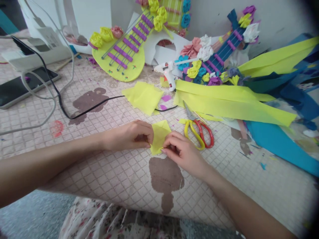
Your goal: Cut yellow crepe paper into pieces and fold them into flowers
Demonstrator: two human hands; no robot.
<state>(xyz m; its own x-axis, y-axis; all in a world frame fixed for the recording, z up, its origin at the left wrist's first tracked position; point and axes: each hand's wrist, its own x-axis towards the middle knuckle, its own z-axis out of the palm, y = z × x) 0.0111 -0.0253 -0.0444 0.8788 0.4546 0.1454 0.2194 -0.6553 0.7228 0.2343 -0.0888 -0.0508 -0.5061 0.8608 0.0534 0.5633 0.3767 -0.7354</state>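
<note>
A small square of yellow crepe paper (160, 134) lies between my hands near the table's front edge. My left hand (141, 135) pinches its left lower edge. The thumb and fingers of my right hand (178, 146) are closed on its lower right corner. Behind it rests a stack of cut yellow sheets (144, 97). Scissors (199, 132) with one yellow and one red handle lie just right of my right hand. A white glue gun (169, 74) stands farther back, beside long yellow paper strips (231, 101).
Decorated yellow (124, 56) and blue (224, 51) guitar-shaped crafts with paper flowers stand at the back. At the left are a phone (27, 86), a power strip (37, 49) and cables. Blue paper (281, 142) lies at the right. A black cord (97, 104) crosses the patterned tablecloth.
</note>
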